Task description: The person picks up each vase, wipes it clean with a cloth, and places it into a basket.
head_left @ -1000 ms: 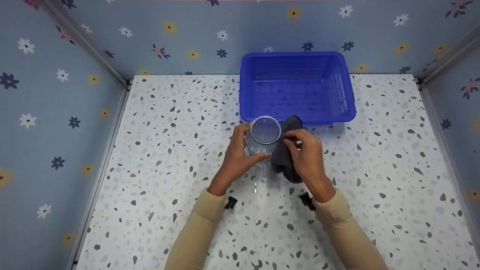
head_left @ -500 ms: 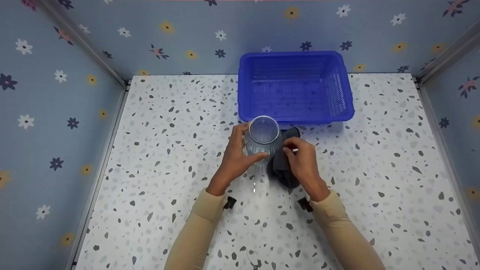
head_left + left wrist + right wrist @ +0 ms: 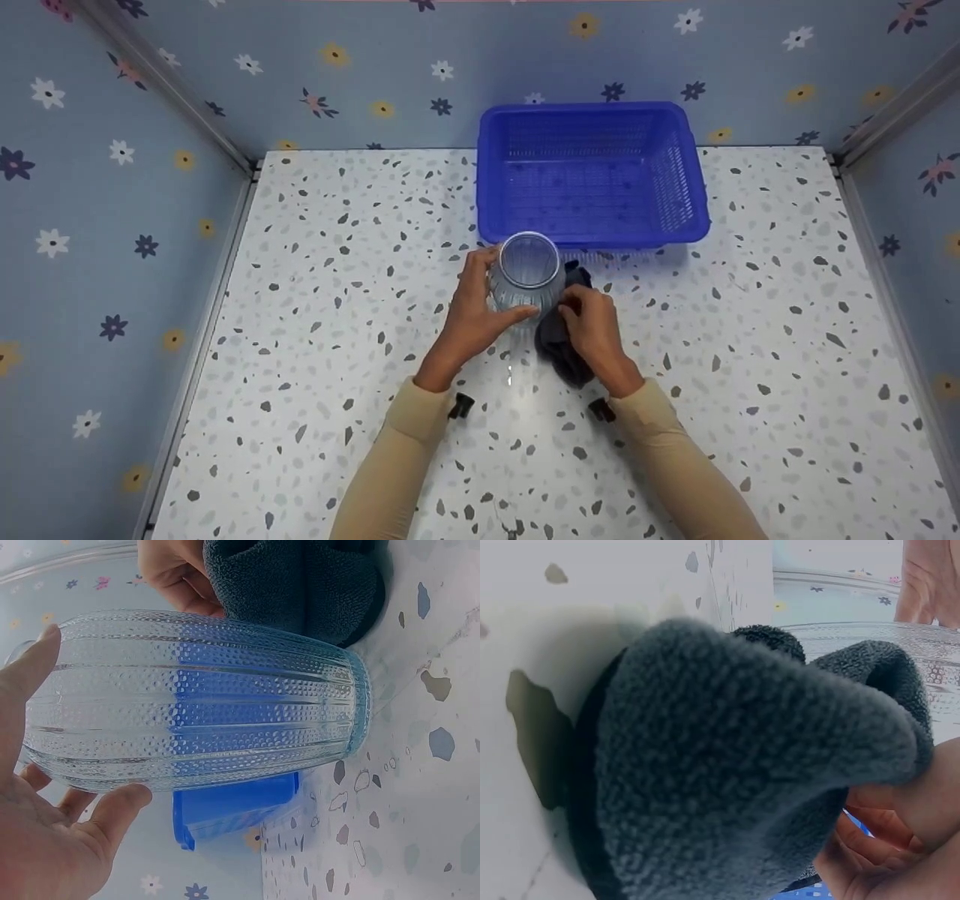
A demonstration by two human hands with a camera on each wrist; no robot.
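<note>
A white table (image 3: 337, 315), speckled with grey and dark chips, is filling the space between three walls. The back wall (image 3: 360, 75), the left wall (image 3: 75, 285) and the right wall (image 3: 919, 217) are all showing white, yellow and dark flowers on blue, and grey metal strips (image 3: 199, 375) are running along the side edges of the table. A small streak of light is shining on the table in front of the glass jar (image 3: 526, 294). The jar is standing upright near the table's middle, mouth up, just in front of a blue plastic basket (image 3: 592, 245), which is sitting near the back wall. In the left wrist view, the basket's blue is showing through the jar's ribbed, bumpy side. The left hand (image 3: 474, 313) is grasping the jar, its thumb lying across the front and its fingers wrapping the left side. The right hand (image 3: 596, 330) is pinching a dark grey cloth (image 3: 556, 346) between thumb and fingers; the cloth is hanging folded against the jar's right side. Beige sleeves (image 3: 386, 472) are covering both forearms.
</note>
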